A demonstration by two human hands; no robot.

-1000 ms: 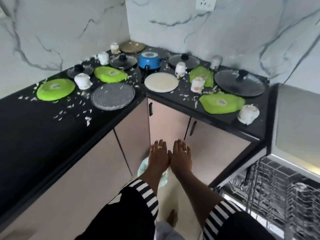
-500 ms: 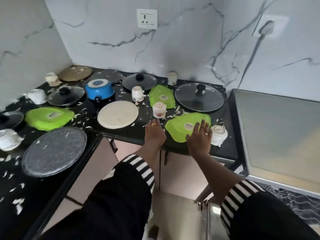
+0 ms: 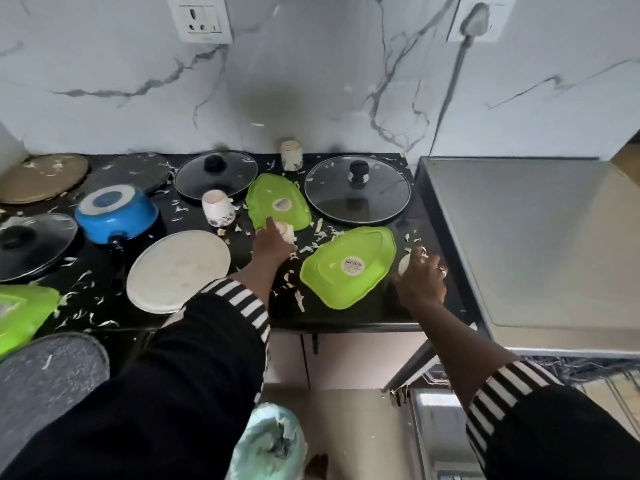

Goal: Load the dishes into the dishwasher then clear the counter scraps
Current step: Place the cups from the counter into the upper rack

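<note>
Down by our feet we have a pale green bag (image 3: 268,441), its contents too blurred to call. At our right stands the dishwasher (image 3: 519,237), steel top against the end of the black counter (image 3: 346,317). White scraps (image 3: 298,301) lie strewn between the dishes.

Our right hand (image 3: 420,278) curls its fingers over a white cup (image 3: 404,265), just right of the near green plate (image 3: 348,266), which lies face down, label up. Our left hand (image 3: 273,242) reaches further in, fingers wrapped round a second white cup (image 3: 286,233) at the near edge of the far green plate (image 3: 277,206). We cannot see into either cup.

Left of that, a white round plate (image 3: 178,270) lies flat, and the blue pot (image 3: 116,214) sits upside down, base towards us. Further back, a flowered cup (image 3: 218,211) stands beside a glass lid (image 3: 216,173). A larger glass lid (image 3: 356,192) lies to its right, and one more cup (image 3: 291,154) stands at the wall.
</note>
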